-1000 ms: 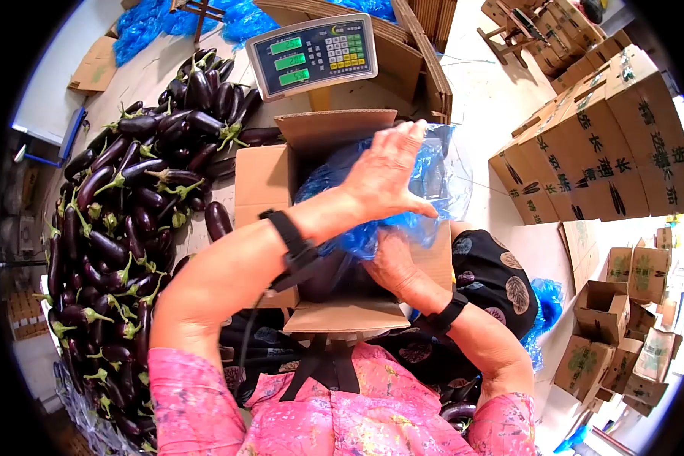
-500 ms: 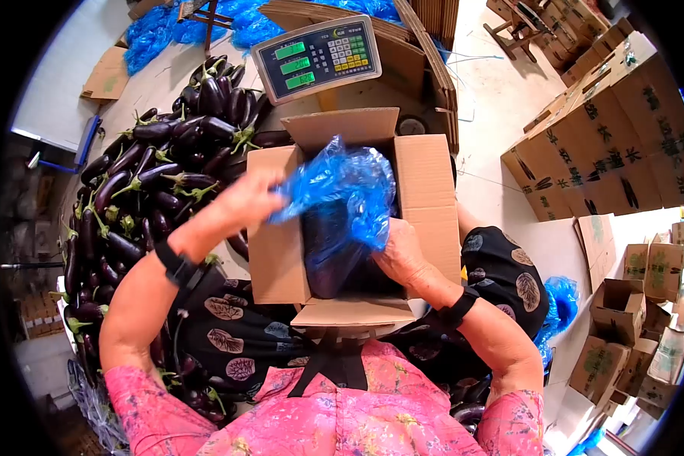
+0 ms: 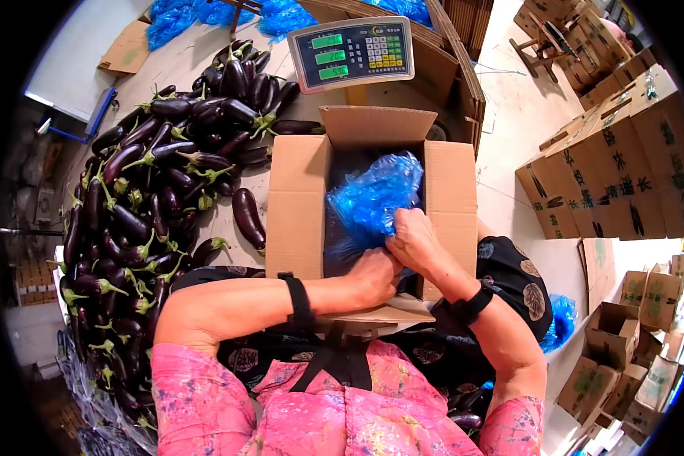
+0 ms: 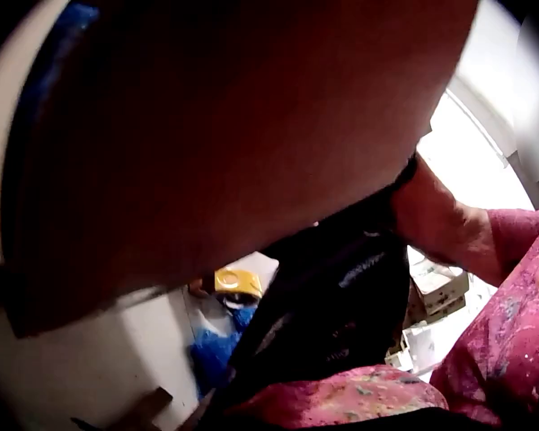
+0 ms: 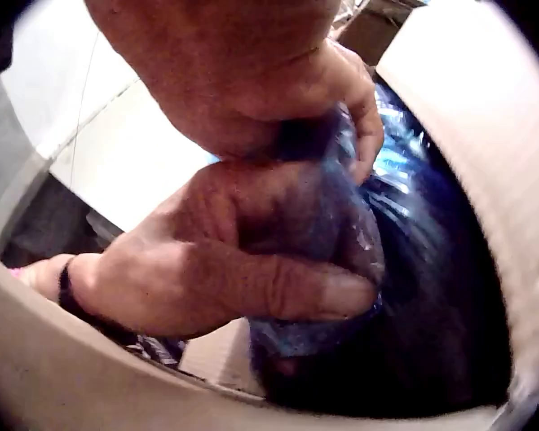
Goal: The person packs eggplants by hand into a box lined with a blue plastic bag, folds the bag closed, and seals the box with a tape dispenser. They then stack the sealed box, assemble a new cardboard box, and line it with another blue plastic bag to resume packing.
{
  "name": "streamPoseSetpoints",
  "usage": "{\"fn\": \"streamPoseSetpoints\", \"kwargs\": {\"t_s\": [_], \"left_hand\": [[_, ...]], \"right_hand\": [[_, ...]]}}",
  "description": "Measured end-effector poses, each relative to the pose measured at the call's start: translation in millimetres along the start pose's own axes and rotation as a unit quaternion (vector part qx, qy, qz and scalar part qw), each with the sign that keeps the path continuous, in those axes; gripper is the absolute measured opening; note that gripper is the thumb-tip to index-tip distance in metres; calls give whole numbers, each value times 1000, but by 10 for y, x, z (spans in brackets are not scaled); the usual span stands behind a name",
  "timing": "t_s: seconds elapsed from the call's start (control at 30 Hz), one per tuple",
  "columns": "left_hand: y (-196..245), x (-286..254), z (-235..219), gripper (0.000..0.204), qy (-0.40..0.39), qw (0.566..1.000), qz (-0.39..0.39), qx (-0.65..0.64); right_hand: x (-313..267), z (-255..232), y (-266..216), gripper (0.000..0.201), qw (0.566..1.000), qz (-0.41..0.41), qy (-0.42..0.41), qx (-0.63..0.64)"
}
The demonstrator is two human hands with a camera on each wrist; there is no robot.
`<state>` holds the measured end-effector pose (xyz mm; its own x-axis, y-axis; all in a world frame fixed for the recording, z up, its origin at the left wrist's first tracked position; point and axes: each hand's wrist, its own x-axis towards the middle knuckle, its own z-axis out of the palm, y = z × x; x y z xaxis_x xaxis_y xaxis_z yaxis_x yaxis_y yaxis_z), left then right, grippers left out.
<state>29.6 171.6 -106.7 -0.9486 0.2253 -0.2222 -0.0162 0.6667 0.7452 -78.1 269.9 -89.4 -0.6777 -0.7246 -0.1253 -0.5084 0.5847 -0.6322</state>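
A blue plastic bag bunches up inside an open cardboard box, over dark contents. With its fingers curled, my right hand grips the bag's gathered edge near the box's right side. My left hand meets it from the left, just inside the near flap. In the right wrist view, the left hand has its thumb and fingers closed on the thin blue film, right below the right hand. The left wrist view is mostly filled by a dark forearm or hand; the bag's hold is hidden there.
A large heap of eggplants lies on the left, with one loose eggplant beside the box. Behind the box stands a scale display. Stacked cartons fill the right side, and flattened cardboard leans behind.
My left hand swept from the bag's far side out to the left, then came down beside the right hand. The bag's raised plastic has been gathered lower and toward the box's near right.
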Motion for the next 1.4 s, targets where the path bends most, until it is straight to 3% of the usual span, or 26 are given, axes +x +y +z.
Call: {"fn": "streamPoseSetpoints", "kwargs": {"t_s": [0.03,0.07,0.17,0.27,0.3,0.37,0.4,0.43,0.5,0.57,0.6,0.67,0.77,0.8,0.9,0.93,1.03,1.17,1.3,1.4], "left_hand": [[28,30,72,26,69,996,36,-52],[36,43,103,25,50,996,45,-51],[44,6,54,23,-12,997,75,-25],[49,-121,-9,20,-85,989,123,-6],[210,-146,-218,18,-144,978,150,11],[686,-121,-918,15,-262,943,202,44],[661,-50,-1036,21,-129,970,205,2],[620,44,-1153,27,8,978,204,-37],[527,322,-1344,46,271,932,205,127],[89,448,-1273,64,173,970,78,153],[-165,425,-1202,56,101,980,17,172],[-639,415,-1051,39,-46,971,50,227],[-460,88,-1008,16,60,971,49,227],[-382,30,-1006,7,45,946,62,316],[-432,-156,-774,10,43,884,189,425],[-400,-196,-721,13,19,874,205,441],[-295,-239,-466,11,8,914,211,347],[-25,16,-329,19,-60,974,60,210],[-81,100,34,29,78,993,54,68],[-119,-20,184,30,79,989,122,16]], "right_hand": [[8,-149,-107,20,998,-4,-27,-56],[75,-226,-108,19,995,16,-91,-47],[140,-227,-122,17,983,-25,-158,-91],[24,-29,-40,12,980,-125,-103,-119],[-39,-8,-6,12,976,-171,-63,-115],[-77,-68,-96,15,972,-148,-129,-128],[-99,-83,-135,17,968,-136,-163,-134],[-106,-26,-90,17,975,-160,-122,-99],[-128,109,31,16,976,-214,-41,-31],[-179,-85,-93,15,974,-186,-89,-97],[-167,-84,-96,13,974,-180,-90,-108],[-142,-61,-79,11,976,-148,-103,-124],[-134,-119,-134,13,976,-151,-114,-107],[-114,-141,-128,15,978,-147,-114,-99],[13,-315,-58,14,987,-65,-116,-93],[52,-320,21,22,993,-48,-83,-62],[167,-329,75,24,990,-86,-76,-86],[387,-281,-129,9,968,-140,-103,-181],[512,-191,-378,10,938,-170,-134,-270],[419,-39,-408,11,924,-258,-128,-253]]}}
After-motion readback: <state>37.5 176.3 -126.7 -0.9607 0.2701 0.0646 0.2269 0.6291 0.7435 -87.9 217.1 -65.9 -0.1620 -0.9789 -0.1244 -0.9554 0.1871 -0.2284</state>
